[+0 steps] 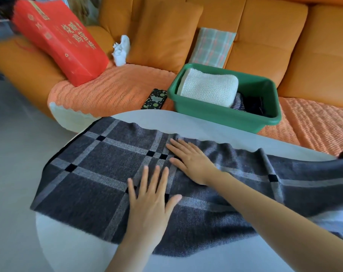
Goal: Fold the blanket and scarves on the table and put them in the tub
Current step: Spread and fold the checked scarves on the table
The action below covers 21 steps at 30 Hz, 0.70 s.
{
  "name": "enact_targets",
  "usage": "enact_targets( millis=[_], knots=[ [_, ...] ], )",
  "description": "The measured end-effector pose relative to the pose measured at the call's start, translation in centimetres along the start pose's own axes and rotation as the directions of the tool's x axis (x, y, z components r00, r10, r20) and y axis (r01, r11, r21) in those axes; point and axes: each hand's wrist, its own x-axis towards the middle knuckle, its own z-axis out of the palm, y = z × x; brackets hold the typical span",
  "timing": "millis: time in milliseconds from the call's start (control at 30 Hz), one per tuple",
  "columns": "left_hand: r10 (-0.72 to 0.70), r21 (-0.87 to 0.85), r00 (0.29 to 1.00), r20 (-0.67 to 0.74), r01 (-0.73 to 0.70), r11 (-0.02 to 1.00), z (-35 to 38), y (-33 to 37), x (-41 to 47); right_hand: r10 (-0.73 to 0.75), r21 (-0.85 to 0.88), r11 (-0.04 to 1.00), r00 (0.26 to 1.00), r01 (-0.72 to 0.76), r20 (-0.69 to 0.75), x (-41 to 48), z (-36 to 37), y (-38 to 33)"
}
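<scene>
Matt, woolly plaid scarf [100, 173] on a smooth white desk [206, 130]; at one o'clock, a glossy green plastic tub [215, 114] holds a white waffle-knit blanket [208, 89].

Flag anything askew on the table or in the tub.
The plaid scarf droops off the table at its right end; its far edge is rumpled. In the green tub, dark fabric sits bunched beside the folded white blanket.

Only one view is given, from a camera worn on the head. The table [206, 122] is seen from above and from close by, with the view turned forward and down. The sofa [265, 36] is seen farther off, across the top of the view.
</scene>
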Motion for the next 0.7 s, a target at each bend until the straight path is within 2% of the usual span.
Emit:
enact_targets(
  millis=[100,267,367,433,500,567,700],
  knots=[
    [-0.037,-0.002,0.999,0.003,0.037,0.999,0.2,-0.8,-0.2,0.068,0.008,0.998,0.996,-0.068,-0.049,0.1,0.4,0.6],
    [-0.032,-0.015,0.999,0.008,0.032,0.999,0.0,-1.0,-0.5,0.167,0.033,0.985,0.986,-0.168,0.014,2.1,-0.6,0.7],
    [-0.098,-0.028,0.995,0.005,0.099,0.995,-0.2,-1.4,-0.1,0.067,0.176,0.983,0.995,-0.053,-0.072,4.7,-1.5,-1.3],
    [-0.164,-0.034,0.986,-0.012,0.164,0.986,-0.2,-2.2,0.1,-0.054,0.250,0.966,0.997,0.067,-0.058,6.4,-1.6,-3.4],
    [-0.202,-0.048,0.979,0.003,0.202,0.978,-0.4,-3.0,0.0,-0.178,0.201,0.964,0.984,0.172,0.013,7.8,-0.8,-4.8],
    [-0.217,-0.044,0.976,0.003,0.216,0.975,-0.4,-3.5,-0.2,-0.225,0.080,0.972,0.972,0.219,0.072,9.1,0.2,-5.0],
    [-0.225,-0.045,0.974,0.039,0.226,0.973,-0.3,-3.6,-0.2,-0.052,0.014,0.999,0.996,0.051,0.067,11.4,0.5,-3.6]
  ],
)
